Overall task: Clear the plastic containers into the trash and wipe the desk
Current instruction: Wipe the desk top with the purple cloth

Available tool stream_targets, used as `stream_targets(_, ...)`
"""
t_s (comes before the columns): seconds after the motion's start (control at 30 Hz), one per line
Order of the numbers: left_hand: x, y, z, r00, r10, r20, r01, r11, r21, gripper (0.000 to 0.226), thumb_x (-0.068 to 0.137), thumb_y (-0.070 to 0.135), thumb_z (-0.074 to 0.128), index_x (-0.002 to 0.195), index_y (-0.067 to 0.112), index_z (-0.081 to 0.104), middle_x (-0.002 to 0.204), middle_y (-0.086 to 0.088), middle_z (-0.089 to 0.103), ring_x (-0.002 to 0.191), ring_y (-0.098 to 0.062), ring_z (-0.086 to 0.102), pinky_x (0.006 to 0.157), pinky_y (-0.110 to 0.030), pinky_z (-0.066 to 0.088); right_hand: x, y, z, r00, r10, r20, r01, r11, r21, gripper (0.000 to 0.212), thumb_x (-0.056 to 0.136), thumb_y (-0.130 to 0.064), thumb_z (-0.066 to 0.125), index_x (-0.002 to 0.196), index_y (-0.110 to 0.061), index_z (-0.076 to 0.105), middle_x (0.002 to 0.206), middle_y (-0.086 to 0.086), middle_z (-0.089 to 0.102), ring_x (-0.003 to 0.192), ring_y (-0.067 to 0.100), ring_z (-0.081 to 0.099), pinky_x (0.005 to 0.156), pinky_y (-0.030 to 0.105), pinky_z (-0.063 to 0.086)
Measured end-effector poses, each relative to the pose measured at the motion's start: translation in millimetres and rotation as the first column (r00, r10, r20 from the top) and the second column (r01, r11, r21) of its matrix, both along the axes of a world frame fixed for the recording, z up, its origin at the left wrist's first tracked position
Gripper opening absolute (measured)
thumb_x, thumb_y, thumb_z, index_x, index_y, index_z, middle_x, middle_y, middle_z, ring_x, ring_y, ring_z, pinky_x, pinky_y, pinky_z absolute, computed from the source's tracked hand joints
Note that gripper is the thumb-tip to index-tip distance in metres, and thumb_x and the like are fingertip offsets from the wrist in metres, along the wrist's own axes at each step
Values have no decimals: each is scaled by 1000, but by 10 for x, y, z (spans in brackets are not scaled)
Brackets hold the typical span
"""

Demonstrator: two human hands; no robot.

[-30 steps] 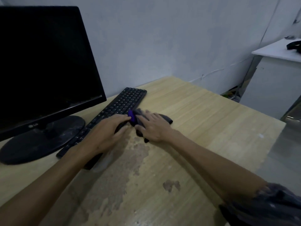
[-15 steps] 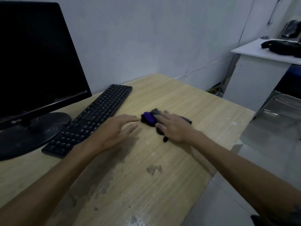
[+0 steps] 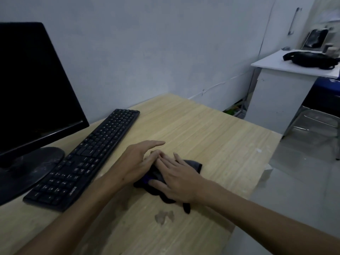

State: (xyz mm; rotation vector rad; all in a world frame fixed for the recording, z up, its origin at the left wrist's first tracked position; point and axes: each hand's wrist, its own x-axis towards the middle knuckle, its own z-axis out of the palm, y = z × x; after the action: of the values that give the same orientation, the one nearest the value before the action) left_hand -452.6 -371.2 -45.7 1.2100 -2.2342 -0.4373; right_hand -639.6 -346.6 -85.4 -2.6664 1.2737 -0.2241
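Observation:
A dark cloth (image 3: 193, 165) with a purple patch lies on the wooden desk (image 3: 211, 129), mostly covered by my hands. My right hand (image 3: 176, 178) presses flat on the cloth with straight, spread fingers. My left hand (image 3: 138, 162) lies beside it, fingers straight, its fingertips over the cloth's left part and touching my right fingers. No plastic containers are in view.
A black keyboard (image 3: 88, 157) lies left of my hands, in front of a black monitor (image 3: 33, 85) on a round stand. A worn patch (image 3: 163, 216) marks the desk near me. A white cabinet (image 3: 283, 92) with a black bag stands at the right, past the desk edge.
Both hands and the cloth have slid from beside the keyboard toward the right and nearer me across the desk. My left hand has come onto the cloth next to my right.

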Motion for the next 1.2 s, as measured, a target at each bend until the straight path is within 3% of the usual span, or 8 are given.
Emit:
stream_targets(0.13,-138,-165,-50,1000,11,-11,-11,1000,-1,39,104,28,56,144,26,58,138,11,63,124,0,58,106,-19,46,-180,-435,22,998,-37,-41,39,999,33,56,110,-45,27,162,-26,19,172,-2,10,159,20,0,126,52,-1)
stream_targets(0.27,-260,-282,-53,1000,17,12,-18,999,36,47,104,28,57,150,24,50,142,13,56,125,4,51,100,-2,34,-596,-988,64,978,-206,-44,207,977,43,54,110,-47,26,162,-38,15,172,-8,6,159,23,1,126,53,3)
stream_targets(0.4,-343,-301,-91,983,-52,175,34,994,106,49,104,37,55,151,30,46,152,11,50,135,-6,49,111,-26,41,-1209,-1341,107,902,-432,20,430,901,62,54,110,-45,31,162,-34,21,173,-2,-1,159,25,-3,125,49,3)
stream_targets(0.53,-425,-271,-131,967,-109,231,80,988,133,47,102,38,55,148,29,51,152,8,52,136,-8,50,114,-34,42,-1819,-1239,63,823,-566,49,565,825,31,53,110,-40,36,160,-21,31,168,2,23,153,24,20,122,37,14)
stream_targets(0.6,-463,-253,-120,967,-114,227,86,988,132,47,101,37,55,147,26,54,149,7,55,134,-9,52,112,-32,43,-1955,-1075,20,825,-563,59,562,827,25,51,110,-40,35,159,-24,31,164,0,33,148,22,31,120,37,20)
stream_targets(0.83,-582,-128,-12,976,-125,179,97,983,156,55,94,53,49,143,29,57,144,8,60,129,-9,56,110,-33,45,-1375,-216,71,901,-413,135,405,910,84,54,108,-43,39,159,-32,25,163,-7,35,152,13,27,122,35,19)
stream_targets(1.07,-560,108,83,983,-78,165,63,993,99,39,102,32,61,140,25,62,144,3,61,134,-11,54,107,-17,36,-723,434,74,987,-117,109,110,992,67,47,109,-40,39,153,-24,37,158,-4,43,148,12,32,121,34,24)
stream_targets(1.2,-480,308,107,973,-77,217,52,992,117,40,104,35,56,143,28,58,147,5,59,136,-12,52,108,-22,36,-1251,27,148,950,-292,113,279,953,122,44,108,-43,36,151,-33,38,149,-5,50,131,20,50,111,43,34)
